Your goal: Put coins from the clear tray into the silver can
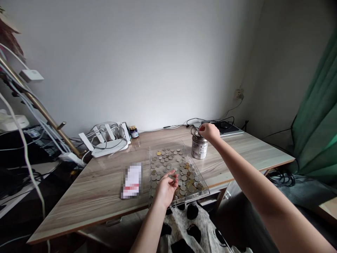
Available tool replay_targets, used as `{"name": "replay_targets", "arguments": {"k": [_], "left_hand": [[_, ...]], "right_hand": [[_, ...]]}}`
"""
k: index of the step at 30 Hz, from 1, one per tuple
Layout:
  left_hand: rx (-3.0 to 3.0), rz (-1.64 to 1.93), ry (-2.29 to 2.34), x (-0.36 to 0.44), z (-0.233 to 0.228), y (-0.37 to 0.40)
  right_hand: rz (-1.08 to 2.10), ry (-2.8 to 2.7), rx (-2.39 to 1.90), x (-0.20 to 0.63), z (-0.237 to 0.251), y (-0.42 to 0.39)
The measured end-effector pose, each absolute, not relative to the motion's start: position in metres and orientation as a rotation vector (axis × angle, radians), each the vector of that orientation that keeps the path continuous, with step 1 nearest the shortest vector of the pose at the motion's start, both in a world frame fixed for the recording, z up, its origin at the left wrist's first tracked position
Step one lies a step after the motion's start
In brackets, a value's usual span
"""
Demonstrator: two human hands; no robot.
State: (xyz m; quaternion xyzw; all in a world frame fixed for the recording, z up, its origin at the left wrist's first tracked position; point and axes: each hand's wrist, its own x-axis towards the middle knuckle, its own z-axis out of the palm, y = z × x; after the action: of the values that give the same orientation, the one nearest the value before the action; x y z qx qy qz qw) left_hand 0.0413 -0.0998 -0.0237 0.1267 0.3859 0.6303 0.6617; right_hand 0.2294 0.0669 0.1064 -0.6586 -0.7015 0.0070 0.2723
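Note:
A shallow clear plastic tray [204, 192] lies at the desk's front edge, with many silver and yellowish coins [183, 187] spread over it. Above its near half, my left hand [165, 191] is turned palm up with curled fingers, and what look like a few coins rest in them. My right hand [211, 132] is at the mouth of a metal tin [199, 148] with a printed label, right of the tray. Its fingers are pinched together over the rim; whatever they hold is hidden. The tin stands upright, and its inside cannot be seen.
A blurred white-and-red item [132, 181] lies left of the tray. Behind it are a white router [109, 147] with several antennas and a small dark jar [134, 132]. Cables run along the wall to a flat dark device [229, 128] behind the tin.

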Motion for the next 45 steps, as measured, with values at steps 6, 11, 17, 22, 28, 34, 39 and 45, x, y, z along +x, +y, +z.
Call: {"name": "replay_targets", "arguments": {"k": [6,11,17,22,28,34,39,45], "left_hand": [[0.409,1.407,0.868,0.044,-0.020,-0.103],[0.461,1.414,0.887,0.044,-0.020,-0.105],[0.592,1.397,0.859,0.044,-0.021,-0.105],[0.556,1.362,0.855,0.045,-0.022,-0.105],[0.488,1.386,0.856,0.045,-0.022,-0.104],[0.438,1.368,0.861,0.044,-0.019,-0.103],[0.467,1.378,0.930,0.044,-0.017,-0.104],[0.576,1.386,0.909,0.044,-0.018,-0.107]], "right_hand": [[-0.086,-1.969,-1.964,0.231,0.102,0.086],[-0.184,-1.996,-1.953,0.227,0.103,0.081],[-0.203,-2.068,-1.564,0.205,0.100,0.034],[0.399,-2.463,-1.026,0.171,0.065,-0.025],[0.563,-2.462,-0.891,0.154,0.026,-0.046],[0.557,-2.366,-0.986,0.162,0.045,-0.016],[0.152,-2.063,-1.424,0.202,0.094,0.040],[-0.160,-1.960,-1.784,0.240,0.102,0.080]]}}
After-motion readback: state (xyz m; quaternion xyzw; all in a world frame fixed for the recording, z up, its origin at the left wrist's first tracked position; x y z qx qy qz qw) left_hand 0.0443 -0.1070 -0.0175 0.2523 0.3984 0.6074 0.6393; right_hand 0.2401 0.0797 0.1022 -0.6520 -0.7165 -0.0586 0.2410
